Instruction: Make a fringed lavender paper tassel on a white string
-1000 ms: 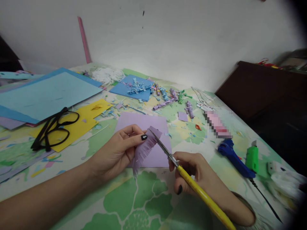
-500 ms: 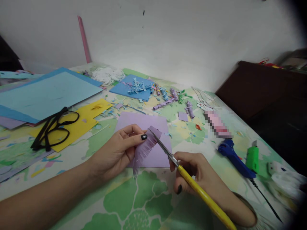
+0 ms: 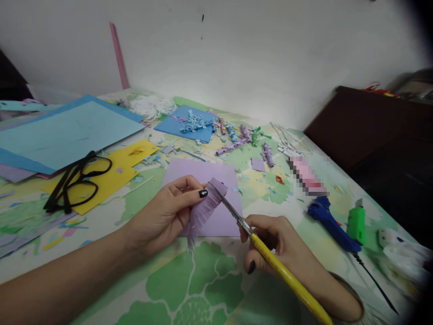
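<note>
Between thumb and fingers, my left hand (image 3: 176, 210) pinches a purple paper strip (image 3: 204, 208) with a fringed edge that hangs down. My right hand (image 3: 270, 239) is wrapped round scissors (image 3: 252, 234) with a yellow handle. The blades point up and left and lie at the strip's upper end, beside my left thumb. Both are held over a square purple sheet (image 3: 226, 216) lying on the table.
Black glasses (image 3: 89, 180) lie on yellow paper (image 3: 118, 169) at left, near blue sheets (image 3: 84, 131). Rolled purple pieces (image 3: 267, 154) and scraps are behind. At right are a blue glue gun (image 3: 333, 225), a green cutter (image 3: 356, 223) and a pixelated pink object (image 3: 306, 176).
Both hands stay in nearly the same place. The scissor blades look slightly closer together at the paper strip.
</note>
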`<state>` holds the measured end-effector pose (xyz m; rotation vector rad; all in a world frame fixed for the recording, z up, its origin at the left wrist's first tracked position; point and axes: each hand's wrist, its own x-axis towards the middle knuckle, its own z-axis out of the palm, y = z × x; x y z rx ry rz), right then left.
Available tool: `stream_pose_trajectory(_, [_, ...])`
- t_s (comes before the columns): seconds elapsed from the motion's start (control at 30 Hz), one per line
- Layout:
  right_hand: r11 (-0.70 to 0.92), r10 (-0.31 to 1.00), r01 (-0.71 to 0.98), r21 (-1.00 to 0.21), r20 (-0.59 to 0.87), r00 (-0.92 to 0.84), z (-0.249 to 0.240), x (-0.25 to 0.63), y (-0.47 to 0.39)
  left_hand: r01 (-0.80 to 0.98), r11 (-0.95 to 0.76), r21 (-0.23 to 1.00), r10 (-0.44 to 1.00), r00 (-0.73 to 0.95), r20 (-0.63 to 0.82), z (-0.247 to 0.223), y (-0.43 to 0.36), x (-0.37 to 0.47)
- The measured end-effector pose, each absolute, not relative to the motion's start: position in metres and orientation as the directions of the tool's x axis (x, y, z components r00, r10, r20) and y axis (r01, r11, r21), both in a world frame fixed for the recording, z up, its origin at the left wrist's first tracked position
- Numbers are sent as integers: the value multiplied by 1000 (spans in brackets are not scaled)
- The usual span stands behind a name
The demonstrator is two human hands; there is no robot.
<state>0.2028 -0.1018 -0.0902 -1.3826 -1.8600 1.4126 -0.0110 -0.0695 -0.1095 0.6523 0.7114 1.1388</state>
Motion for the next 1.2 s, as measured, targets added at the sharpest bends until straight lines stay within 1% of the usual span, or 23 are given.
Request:
stream_pose_trajectory(0.1, [-10,883,455,-890,-222,-415,-91,202,-101,-566,291,771,951,255,-172,-109,-70,-11])
stream_pose_trajectory(0.43, [-34,853,384,-923,-228,-470,-88,204,-102,-566,300,768,949,260,-179,-107,-71,-11])
stream_pose_trajectory(0.73, [-56,855,329,-943,-216,-472,-82,202,-102,-587,291,756,954,241,-181,-106,-71,-10])
stream_pose_trajectory(0.87, [-51,855,338,-940,-216,-471,-84,202,-102,-604,300,739,950,258,-175,-105,-71,-10])
stream_pose_trajectory(1.1, [-55,847,320,-946,-214,-487,-86,205,-102,-662,334,671,939,299,-172,-102,-73,-10])
stream_pose_trajectory(1.2, [-46,845,318,-947,-207,-493,-86,205,-102,-658,334,675,938,300,-172,-103,-73,-10])
